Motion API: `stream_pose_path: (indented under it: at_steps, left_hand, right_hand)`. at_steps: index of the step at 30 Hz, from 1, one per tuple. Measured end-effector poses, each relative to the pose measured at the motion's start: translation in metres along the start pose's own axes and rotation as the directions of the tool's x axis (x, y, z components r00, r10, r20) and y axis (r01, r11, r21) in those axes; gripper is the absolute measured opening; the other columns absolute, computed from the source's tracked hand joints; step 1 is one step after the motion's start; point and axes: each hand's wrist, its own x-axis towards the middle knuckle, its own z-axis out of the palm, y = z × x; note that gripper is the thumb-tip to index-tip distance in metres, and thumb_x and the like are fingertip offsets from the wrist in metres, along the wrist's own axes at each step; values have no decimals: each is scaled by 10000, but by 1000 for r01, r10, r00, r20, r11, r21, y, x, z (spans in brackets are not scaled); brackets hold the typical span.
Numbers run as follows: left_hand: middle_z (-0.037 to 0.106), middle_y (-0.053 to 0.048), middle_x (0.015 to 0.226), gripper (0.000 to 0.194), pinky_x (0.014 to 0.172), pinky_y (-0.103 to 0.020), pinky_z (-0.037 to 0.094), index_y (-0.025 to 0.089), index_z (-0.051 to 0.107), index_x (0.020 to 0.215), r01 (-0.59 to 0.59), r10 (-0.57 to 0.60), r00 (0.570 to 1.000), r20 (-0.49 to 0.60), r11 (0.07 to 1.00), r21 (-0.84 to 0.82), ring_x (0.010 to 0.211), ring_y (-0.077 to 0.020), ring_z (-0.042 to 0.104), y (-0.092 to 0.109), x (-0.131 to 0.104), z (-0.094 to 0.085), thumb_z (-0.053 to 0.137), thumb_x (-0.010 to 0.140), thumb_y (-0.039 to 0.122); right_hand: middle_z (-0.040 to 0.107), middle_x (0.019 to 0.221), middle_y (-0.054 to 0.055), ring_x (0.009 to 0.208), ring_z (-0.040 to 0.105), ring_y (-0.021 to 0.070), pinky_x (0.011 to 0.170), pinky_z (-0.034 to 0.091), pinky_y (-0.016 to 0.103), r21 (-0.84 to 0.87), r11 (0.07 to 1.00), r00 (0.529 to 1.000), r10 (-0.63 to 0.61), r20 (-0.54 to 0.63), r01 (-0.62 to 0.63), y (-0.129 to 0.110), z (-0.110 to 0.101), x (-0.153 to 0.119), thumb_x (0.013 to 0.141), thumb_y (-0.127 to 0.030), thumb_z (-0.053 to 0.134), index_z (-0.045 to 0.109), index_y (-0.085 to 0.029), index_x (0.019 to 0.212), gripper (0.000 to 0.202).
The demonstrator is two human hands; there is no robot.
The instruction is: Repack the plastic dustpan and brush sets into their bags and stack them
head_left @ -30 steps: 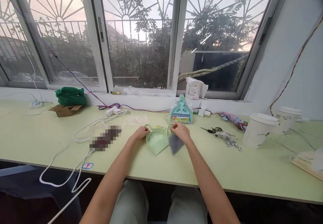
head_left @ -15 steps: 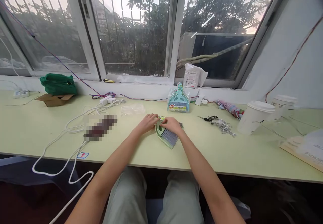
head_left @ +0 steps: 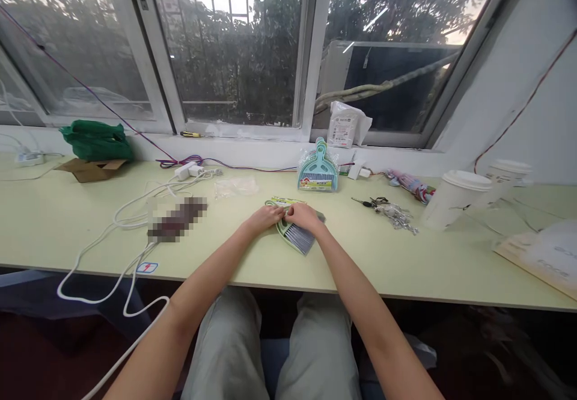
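Observation:
A small green dustpan and brush set [head_left: 299,239] lies slantwise on the table in front of me, its grey bristles pointing toward me. My left hand [head_left: 265,218] has its fingers curled over the handle end at the left. My right hand [head_left: 305,215] covers the middle of the set, thumb and fingertips pinched close to the left fingertips. What exactly the right fingertips hold is too small to tell. Behind the hands, a yellow-green printed label [head_left: 288,200] shows at the set's far edge.
Several blue-green dustpan sets in clear wrap [head_left: 318,171] stand at the back. Keys [head_left: 372,203] and white paper cups [head_left: 454,201] are at right. White cables [head_left: 118,222], a clear plastic bag [head_left: 235,187] and an open cardboard box [head_left: 92,170] are at left.
The view has tilted slightly down. The label behind my hands shows more now, and a green handle loop has come into sight by my left fingers. Both hands stay at the set.

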Motion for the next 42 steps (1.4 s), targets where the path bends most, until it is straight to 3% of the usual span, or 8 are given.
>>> stream_pose_path:
  at_steps: [3,7,12,17,20,27,35,42]
  left_hand:
    - [607,-119,1161,310,941,-351,413,210,624,1096,136,-183,950,-254,972,-191,1114,-225,540,1,4,-4,445,863,113]
    - [481,-125,1369,473,969,-417,409,252,434,1351,257,-739,568,-362,577,-776,1229,-261,474,7,14,-14,484,884,308]
    - [676,-81,966,540,671,-299,488,212,576,1194,298,-618,741,264,-50,-953,828,-225,645,1,15,-18,674,726,464]
    - [638,0,746,391,552,-217,463,172,616,934,64,-868,447,215,-209,-976,611,-121,592,-33,0,-14,758,577,246]
    - [641,-3,784,323,583,-204,492,178,599,891,-133,-948,251,195,-233,-963,640,-102,600,-56,-13,-11,733,598,164]
    - [638,-1,881,336,648,-203,520,198,554,882,-219,-963,37,265,-267,-939,716,-89,618,-74,-32,4,700,622,44]
    - [641,-28,838,350,621,-246,532,181,571,909,-38,-922,190,338,-351,-936,647,-116,618,-51,-21,7,728,616,72]
    - [646,-15,846,337,656,-264,545,193,573,900,10,-907,237,349,-357,-934,665,-116,626,-48,-15,5,706,615,71]
  right_hand:
    - [712,864,20,844,630,201,680,403,263,142,988,990,82,-112,-66,-2,-3,1,679,-325,661,666,-238,763,121]
    - [705,906,15,869,631,191,753,439,283,428,900,881,265,-393,-80,-10,-5,3,739,-450,624,632,-237,833,233]
    - [683,930,56,777,641,173,691,508,284,660,744,837,296,-460,100,-11,5,14,831,-458,492,619,-193,936,311]
    - [530,1309,144,1077,579,188,825,519,331,542,836,797,266,-543,90,21,13,23,931,-334,245,520,-149,1236,450]
    - [405,1463,104,1356,333,228,1071,329,447,185,982,949,34,-314,26,33,18,20,931,-357,360,478,-202,1329,443]
    - [671,1108,134,1061,593,239,878,426,331,-130,992,1000,-3,9,4,-1,11,2,958,-401,344,686,-210,1080,410]
    - [375,1505,13,1368,340,252,1043,325,380,-34,983,980,-179,88,182,16,8,4,865,-438,557,549,-309,1298,453]
    - [590,1313,60,1220,518,221,1019,369,342,234,968,995,-97,4,93,26,7,11,960,-451,349,604,-260,1244,426]
